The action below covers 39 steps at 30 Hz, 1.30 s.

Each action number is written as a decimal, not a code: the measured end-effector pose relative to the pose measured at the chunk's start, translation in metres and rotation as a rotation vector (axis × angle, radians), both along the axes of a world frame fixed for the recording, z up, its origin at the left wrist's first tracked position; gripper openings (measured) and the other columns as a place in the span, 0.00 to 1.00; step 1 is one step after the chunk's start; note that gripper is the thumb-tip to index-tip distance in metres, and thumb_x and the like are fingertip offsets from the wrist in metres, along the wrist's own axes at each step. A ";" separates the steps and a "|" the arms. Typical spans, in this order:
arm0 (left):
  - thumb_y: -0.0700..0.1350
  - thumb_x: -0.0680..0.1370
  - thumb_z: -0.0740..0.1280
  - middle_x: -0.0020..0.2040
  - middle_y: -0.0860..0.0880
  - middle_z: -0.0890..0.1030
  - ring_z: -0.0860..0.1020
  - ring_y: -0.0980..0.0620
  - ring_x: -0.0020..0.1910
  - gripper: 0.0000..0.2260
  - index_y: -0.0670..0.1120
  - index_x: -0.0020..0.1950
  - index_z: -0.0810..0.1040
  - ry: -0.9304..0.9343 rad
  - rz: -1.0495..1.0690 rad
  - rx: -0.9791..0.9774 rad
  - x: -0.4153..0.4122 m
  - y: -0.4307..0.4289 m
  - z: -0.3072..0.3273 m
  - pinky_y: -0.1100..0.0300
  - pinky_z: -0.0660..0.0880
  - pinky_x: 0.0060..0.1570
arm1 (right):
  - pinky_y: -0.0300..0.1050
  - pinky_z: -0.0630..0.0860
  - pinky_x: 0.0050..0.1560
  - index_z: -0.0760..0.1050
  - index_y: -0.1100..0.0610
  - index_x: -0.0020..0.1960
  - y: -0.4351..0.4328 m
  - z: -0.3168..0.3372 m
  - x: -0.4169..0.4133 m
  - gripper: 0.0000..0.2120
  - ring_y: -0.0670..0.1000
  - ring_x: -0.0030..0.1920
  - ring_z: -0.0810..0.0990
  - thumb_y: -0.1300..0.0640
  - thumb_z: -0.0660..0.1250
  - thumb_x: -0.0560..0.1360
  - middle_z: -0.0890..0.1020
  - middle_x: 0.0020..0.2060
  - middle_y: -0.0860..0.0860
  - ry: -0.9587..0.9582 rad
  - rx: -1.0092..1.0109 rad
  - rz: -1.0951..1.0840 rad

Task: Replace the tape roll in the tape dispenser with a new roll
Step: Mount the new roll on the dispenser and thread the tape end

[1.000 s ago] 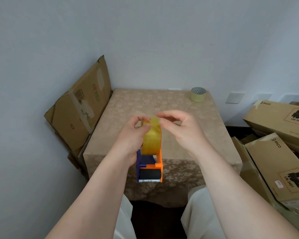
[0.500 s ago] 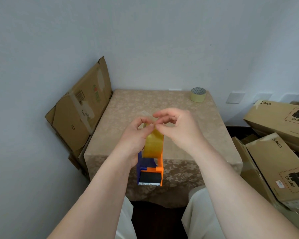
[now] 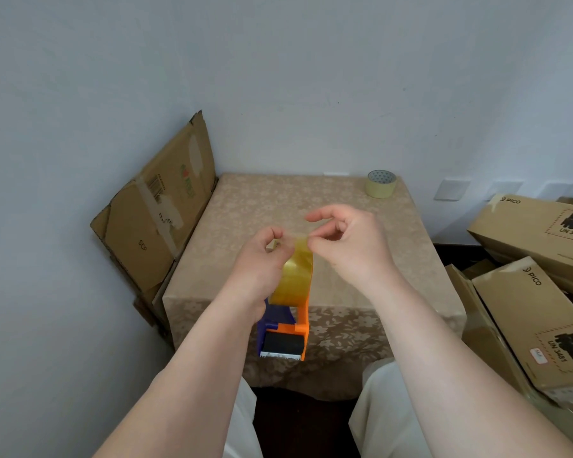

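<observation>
Item: orange and blue plastic hand-held tape dispenser (image 3: 283,328), held in the air over the near edge of the tabletop (image 3: 245,206), which is covered in a beige floral cloth. Black roller and toothed metal cutter face the camera at the near, lower end.

Item: translucent yellow-amber roll of packing tape (image 3: 295,276), seated in the dispenser's cradle, standing on edge, orange side plate to its right. Judged to be the new roll, already mounted.

Item: left hand (image 3: 257,266), wrapped around the left side of the dispenser and roll; thumb and forefinger closed together at the top of the roll.

Item: right hand (image 3: 348,246), thumb and forefinger pinched at the top edge of the roll, just beside the left fingertips; remaining fingers curled loosely above. Whether a loose tape end is between the fingertips is too fine to tell.

Item: pale yellow tape roll with a patterned cardboard core (image 3: 380,184), lying flat at the far right corner of the tabletop, well apart from both hands. Possibly the removed roll; cannot be confirmed.

Progress, as judgement: mounting done. Remaining: free the leading end, draw it down over the roller to the cutter. No tape is seen across the roller yet.

Surroundings: flattened brown cardboard (image 3: 156,219) leaning left; stacked brown cartons (image 3: 526,292) at right.
</observation>
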<state>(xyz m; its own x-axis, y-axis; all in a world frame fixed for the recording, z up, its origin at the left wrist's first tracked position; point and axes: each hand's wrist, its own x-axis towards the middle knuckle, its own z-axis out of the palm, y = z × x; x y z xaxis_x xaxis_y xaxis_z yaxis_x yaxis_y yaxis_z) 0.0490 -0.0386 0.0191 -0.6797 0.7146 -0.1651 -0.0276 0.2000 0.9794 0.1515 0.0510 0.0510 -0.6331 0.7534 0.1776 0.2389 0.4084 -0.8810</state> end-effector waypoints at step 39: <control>0.44 0.81 0.59 0.46 0.49 0.79 0.77 0.49 0.44 0.04 0.50 0.48 0.72 -0.432 0.106 0.086 -0.015 -0.006 0.006 0.51 0.73 0.46 | 0.40 0.70 0.52 0.75 0.47 0.61 0.017 -0.039 0.004 0.30 0.49 0.62 0.74 0.75 0.60 0.68 0.77 0.60 0.45 -0.452 0.041 0.319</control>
<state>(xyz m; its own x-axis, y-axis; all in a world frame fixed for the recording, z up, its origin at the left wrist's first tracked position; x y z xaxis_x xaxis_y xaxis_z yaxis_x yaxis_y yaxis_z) 0.0341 -0.0443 0.0246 -0.6320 0.6681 -0.3928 -0.4532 0.0925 0.8866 0.1554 0.0679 0.0116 -0.8487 0.5101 -0.1396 0.4484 0.5540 -0.7015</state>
